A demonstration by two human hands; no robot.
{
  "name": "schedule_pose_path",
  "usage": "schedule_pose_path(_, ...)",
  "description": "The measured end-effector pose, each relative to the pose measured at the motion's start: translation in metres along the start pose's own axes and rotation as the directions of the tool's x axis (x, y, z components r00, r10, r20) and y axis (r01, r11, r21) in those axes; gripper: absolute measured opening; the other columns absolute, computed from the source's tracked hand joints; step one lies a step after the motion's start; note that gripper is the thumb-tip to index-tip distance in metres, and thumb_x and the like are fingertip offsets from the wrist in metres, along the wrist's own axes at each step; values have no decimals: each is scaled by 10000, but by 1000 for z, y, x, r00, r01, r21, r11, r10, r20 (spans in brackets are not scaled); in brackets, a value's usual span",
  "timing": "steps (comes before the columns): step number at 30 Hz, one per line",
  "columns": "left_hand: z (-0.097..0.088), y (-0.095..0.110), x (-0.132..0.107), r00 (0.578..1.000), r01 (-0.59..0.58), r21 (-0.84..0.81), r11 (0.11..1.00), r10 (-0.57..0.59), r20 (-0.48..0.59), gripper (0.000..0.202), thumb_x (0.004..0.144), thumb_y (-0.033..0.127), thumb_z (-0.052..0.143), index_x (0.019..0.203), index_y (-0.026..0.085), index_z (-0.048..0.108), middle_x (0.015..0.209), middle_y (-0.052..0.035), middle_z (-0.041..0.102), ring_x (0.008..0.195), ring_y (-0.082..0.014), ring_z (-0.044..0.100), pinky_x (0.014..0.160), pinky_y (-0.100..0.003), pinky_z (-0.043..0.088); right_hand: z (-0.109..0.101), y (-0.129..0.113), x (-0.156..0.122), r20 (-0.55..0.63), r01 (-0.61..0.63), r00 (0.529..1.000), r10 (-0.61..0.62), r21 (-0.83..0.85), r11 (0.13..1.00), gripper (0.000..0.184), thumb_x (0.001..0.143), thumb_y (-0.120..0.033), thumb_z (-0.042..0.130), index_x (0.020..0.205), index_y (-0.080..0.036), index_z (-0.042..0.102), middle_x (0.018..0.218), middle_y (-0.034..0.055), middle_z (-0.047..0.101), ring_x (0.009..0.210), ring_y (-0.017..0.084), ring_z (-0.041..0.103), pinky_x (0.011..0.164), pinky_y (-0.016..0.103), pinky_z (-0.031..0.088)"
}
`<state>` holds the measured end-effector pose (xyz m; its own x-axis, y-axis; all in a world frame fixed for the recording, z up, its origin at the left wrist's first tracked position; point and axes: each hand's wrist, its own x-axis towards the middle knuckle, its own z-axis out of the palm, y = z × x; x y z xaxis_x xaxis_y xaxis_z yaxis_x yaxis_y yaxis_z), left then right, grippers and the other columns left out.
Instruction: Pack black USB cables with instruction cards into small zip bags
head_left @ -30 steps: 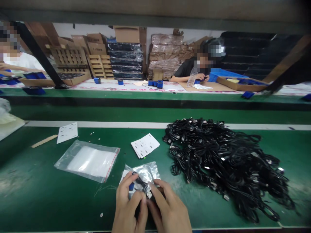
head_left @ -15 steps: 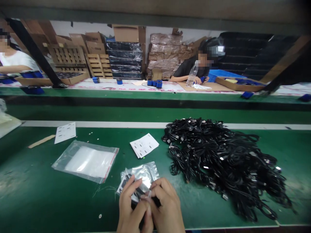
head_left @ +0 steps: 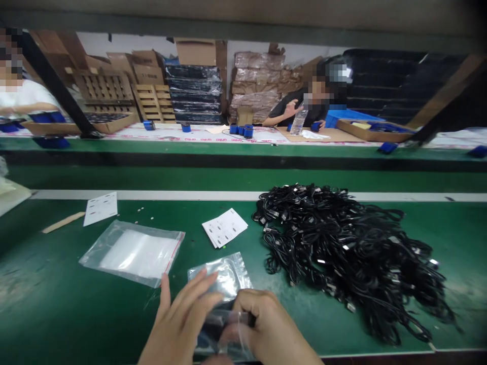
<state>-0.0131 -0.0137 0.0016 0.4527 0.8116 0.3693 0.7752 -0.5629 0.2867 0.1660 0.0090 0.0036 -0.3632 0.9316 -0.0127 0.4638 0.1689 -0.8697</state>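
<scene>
My left hand [head_left: 182, 317] reaches in with its fingers stretched out and apart, right beside a small clear plastic bag [head_left: 228, 350]. The fingers of my right hand [head_left: 270, 322] are curled closed on that bag, and its thumb shows through the film. Something dark sits in or behind the bag between my hands; its kind is hidden. Flat on the table just beyond my fingers lies another clear zip bag [head_left: 230, 271]. A stack of white printed cards [head_left: 224, 228] rests farther back.
To the right spreads a large heap of coiled black cables [head_left: 335, 248]. On the left lie a bigger clear bag with white contents [head_left: 133, 253], a white card [head_left: 101, 208] and a tan strip [head_left: 64, 222]. Across the bench, a person [head_left: 300, 109] sits behind a plastic bottle [head_left: 300, 121].
My left hand has moved left and opened its fingers. Both hands were pinching together before; the card with dark marks under them no longer shows. The person opposite raised a hand.
</scene>
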Motion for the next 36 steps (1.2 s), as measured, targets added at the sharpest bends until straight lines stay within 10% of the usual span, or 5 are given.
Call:
schedule_pose_path(2, -13, -8, 7, 988, 75, -73, 994, -64, 142, 664, 666, 530, 704, 1243, 266, 509, 925, -64, 759, 880, -318, 708, 764, -462, 565, -6, -4, 0, 62, 26, 998, -29, 39, 999, 227, 665, 0, 642, 569, -204, 618, 598, -62, 602, 588, 120, 565, 565, 196, 398)
schedule_pose_path(5, -17, -6, 15, 925, 320, -270, 908, -238, 295, 193, 744, 405, 658, 898, 291, 680, 706, 41, 727, 628, -187, 703, 548, -237, 554, -13, -6, -1, 33, -9, 999, 1, 239, 971, 147, 785, -105, 581, 708, -207, 655, 641, -40, 618, 612, 125, 576, 587, 209, 429)
schedule_pose_path(16, -3, 2, 7, 796, 581, -643, 498, -511, 324, 221, 841, 436, 539, 828, 245, 651, 738, 23, 698, 677, -151, 667, 606, -199, 517, -14, 2, -9, -84, -88, 990, 113, 258, 962, 102, 750, -164, 637, 651, -177, 613, 615, -27, 575, 590, 129, 545, 564, 214, 416)
schedule_pose_path(24, -9, -11, 4, 865, 498, -442, 746, -391, 315, 222, 881, 403, 478, 817, 294, 660, 765, 49, 679, 695, -122, 662, 619, -147, 489, -20, 1, -10, -54, -11, 998, 15, 69, 998, 144, 829, -123, 555, 722, -195, 618, 713, -19, 607, 671, 137, 582, 624, 214, 411)
schedule_pose_path(36, -12, -5, 0, 851, 510, -336, 792, -408, 331, 270, 887, 364, 449, 705, 227, 595, 679, 40, 586, 624, -112, 608, 587, -152, 439, -11, 3, -8, 29, -35, 999, 33, 80, 996, 127, 752, -73, 553, 674, -163, 598, 688, -6, 564, 638, 133, 548, 587, 211, 408)
